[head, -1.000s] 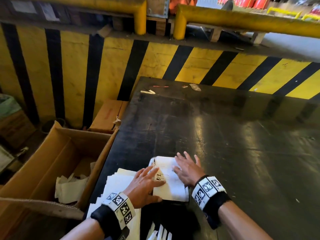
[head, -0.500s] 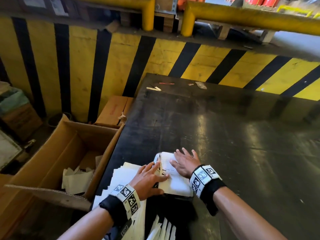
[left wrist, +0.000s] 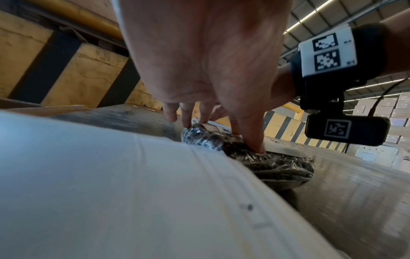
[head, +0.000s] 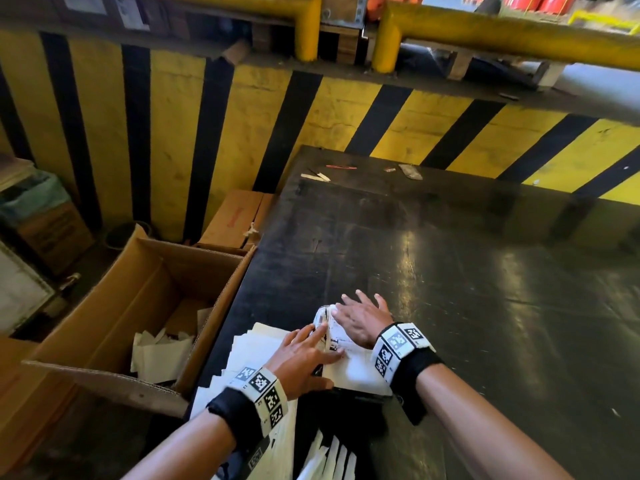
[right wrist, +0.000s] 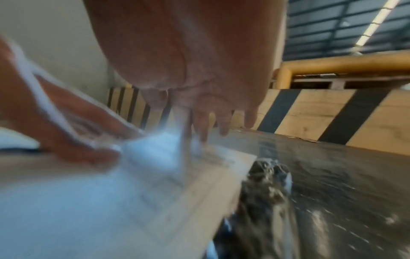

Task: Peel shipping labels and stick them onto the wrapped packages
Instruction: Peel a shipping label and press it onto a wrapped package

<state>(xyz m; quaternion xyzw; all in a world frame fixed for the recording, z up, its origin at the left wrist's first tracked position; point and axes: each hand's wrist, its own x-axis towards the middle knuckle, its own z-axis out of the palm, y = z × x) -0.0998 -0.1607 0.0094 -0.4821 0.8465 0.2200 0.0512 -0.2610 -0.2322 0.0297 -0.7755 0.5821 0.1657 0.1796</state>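
Both my hands flat, fingers straight: right hand (head: 362,322) presses label (head: 349,370) on package (left wrist: 277,168); left hand (head: 304,358) nearer its nine-o'clock edge.

White label (head: 349,367) lies on black-wrapped package (left wrist: 277,168)

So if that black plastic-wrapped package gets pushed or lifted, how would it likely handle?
The wrapped package looks soft: its crinkled film dents under the left hand, so it would probably sag rather than stay rigid. Low and flat on the table, it seems unlikely to roll. The glossy wrap may be slippery.
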